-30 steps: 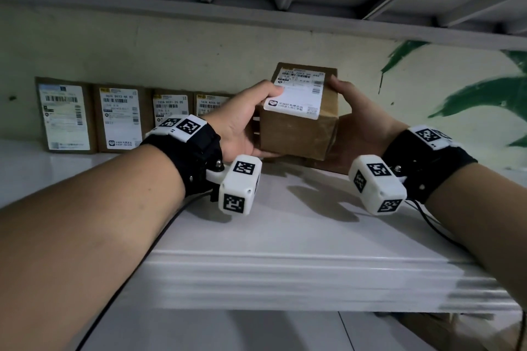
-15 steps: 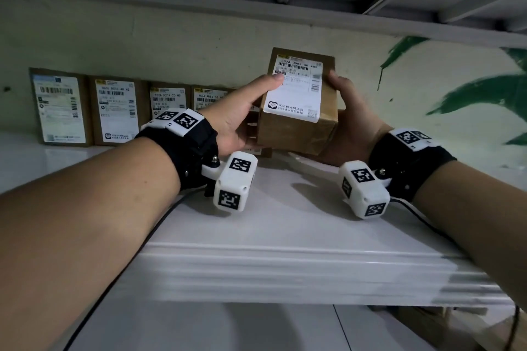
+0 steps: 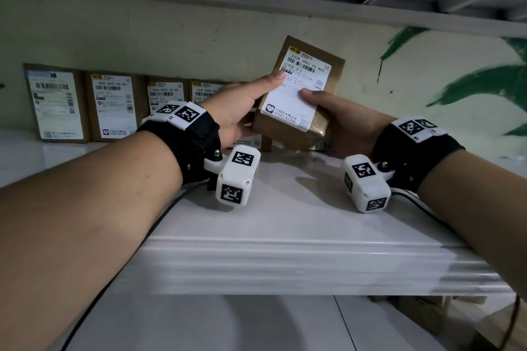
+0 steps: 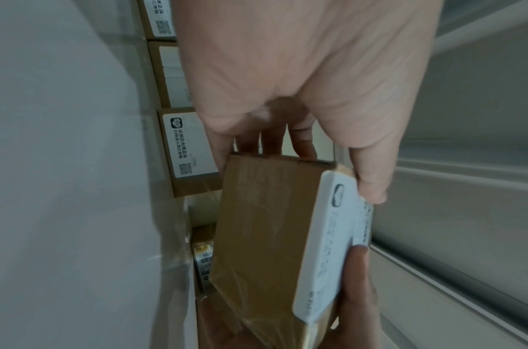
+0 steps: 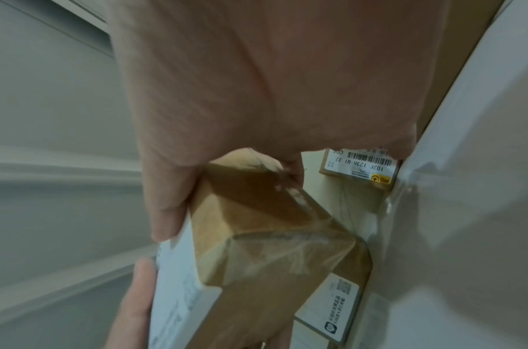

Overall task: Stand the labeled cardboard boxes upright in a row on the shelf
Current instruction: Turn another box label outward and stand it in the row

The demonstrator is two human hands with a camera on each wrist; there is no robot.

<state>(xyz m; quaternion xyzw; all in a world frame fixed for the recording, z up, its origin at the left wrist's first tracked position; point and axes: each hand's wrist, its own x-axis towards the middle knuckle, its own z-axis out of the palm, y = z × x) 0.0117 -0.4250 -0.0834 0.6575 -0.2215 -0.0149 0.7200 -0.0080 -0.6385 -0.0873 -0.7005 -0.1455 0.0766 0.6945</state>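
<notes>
Mid-placement. Our left hand (image 3: 239, 111) and right hand (image 3: 339, 125) grip the tilted box (image 3: 296, 100) above the shelf (image 3: 285, 222), thumbs pinching its label, fingers curled behind. Behind stands the row (image 3: 114, 108). Next, we judge: square it upright and set it at the row's right end.

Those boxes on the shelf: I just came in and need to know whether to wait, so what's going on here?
A person is shelving labeled boxes. Both hands, left hand and right hand, hold one box tilted in the air above the shelf, thumbs on its label. At least four boxes stand upright in a row against the wall, labels facing out. The held one is not yet set down; more boxes sit behind it, partly hidden.
</notes>
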